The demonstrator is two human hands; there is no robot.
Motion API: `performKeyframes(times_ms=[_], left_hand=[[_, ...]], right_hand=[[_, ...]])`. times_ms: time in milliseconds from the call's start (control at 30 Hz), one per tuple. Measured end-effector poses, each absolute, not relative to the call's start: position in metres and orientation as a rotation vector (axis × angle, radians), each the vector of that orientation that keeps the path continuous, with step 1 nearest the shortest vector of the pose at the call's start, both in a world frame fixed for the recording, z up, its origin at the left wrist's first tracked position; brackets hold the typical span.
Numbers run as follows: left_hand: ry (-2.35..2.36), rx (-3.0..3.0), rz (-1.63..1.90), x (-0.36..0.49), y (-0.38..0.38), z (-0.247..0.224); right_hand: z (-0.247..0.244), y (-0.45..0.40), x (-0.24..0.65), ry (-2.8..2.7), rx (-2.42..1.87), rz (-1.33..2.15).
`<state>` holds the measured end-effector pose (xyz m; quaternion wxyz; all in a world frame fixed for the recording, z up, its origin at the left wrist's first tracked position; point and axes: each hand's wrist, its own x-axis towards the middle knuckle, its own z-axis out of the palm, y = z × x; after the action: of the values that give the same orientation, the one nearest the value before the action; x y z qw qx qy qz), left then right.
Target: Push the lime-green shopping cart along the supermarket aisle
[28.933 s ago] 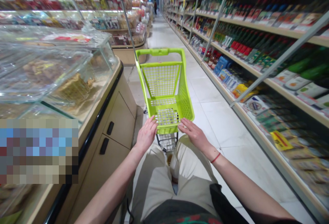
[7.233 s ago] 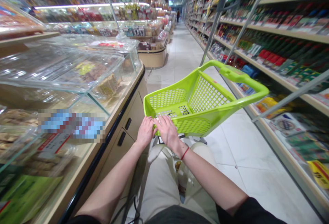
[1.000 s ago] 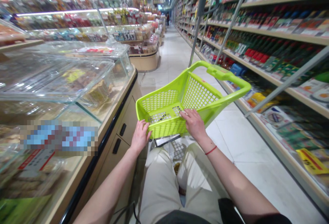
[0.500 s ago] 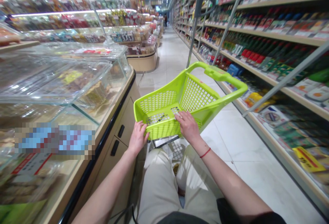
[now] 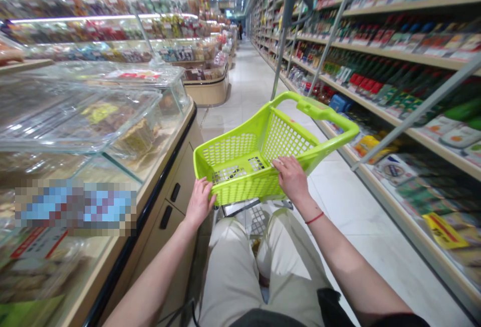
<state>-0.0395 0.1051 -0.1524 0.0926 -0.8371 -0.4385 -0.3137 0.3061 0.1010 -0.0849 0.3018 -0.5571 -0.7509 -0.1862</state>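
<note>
A lime-green shopping cart basket (image 5: 240,187) with perforated walls stands before my legs, turned so that its handle points to the upper right. Nothing lies inside it. My left hand (image 5: 201,199) grips the rim at the near left corner. Further right along the same rim, nearer the handle, my right hand (image 5: 293,177) has its fingers curled over the edge. A red string circles my right wrist.
Glass-lidded food bins (image 5: 124,116) on a wooden counter border the left side. Shelves of packaged goods (image 5: 394,96) line the right, with a slanted grey pole (image 5: 283,41) before them. A person stands far down the aisle (image 5: 240,31).
My right hand has slid right along the basket rim toward the handle. My left hand keeps its place on the corner. The view has shifted slightly.
</note>
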Motion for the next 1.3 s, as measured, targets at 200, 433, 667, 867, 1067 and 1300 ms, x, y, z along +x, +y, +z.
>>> performKeyframes(times_ms=[200,433,667,867,1067,1300], left_hand=[[-1.319,-2.483,-0.924,-0.041,0.103,-0.153],[-1.313,-2.502,-0.947,-0.044,0.102,-0.152],[-1.277,-2.502,-0.970,-0.043,0.104,-0.154],[-1.305,-2.497,-0.968,-0.042,0.103,-0.156],[-1.327,-2.494,-0.986,-0.043,0.102,-0.156],[-1.294,-2.504,-0.978,-0.045,0.103,-0.154]], right_hand=[[-0.094,0.094,0.271,-2.031,-1.401,-0.406],[-0.089,0.095,0.280,-2.088,-1.356,-0.313],[-0.079,0.099,0.329,-1.991,-1.410,-0.500],[-0.083,0.098,0.320,-1.955,-1.437,-0.470],[-0.098,0.091,0.274,-2.013,-1.382,-0.412],[-0.088,0.091,0.286,-2.090,-1.344,-0.339]])
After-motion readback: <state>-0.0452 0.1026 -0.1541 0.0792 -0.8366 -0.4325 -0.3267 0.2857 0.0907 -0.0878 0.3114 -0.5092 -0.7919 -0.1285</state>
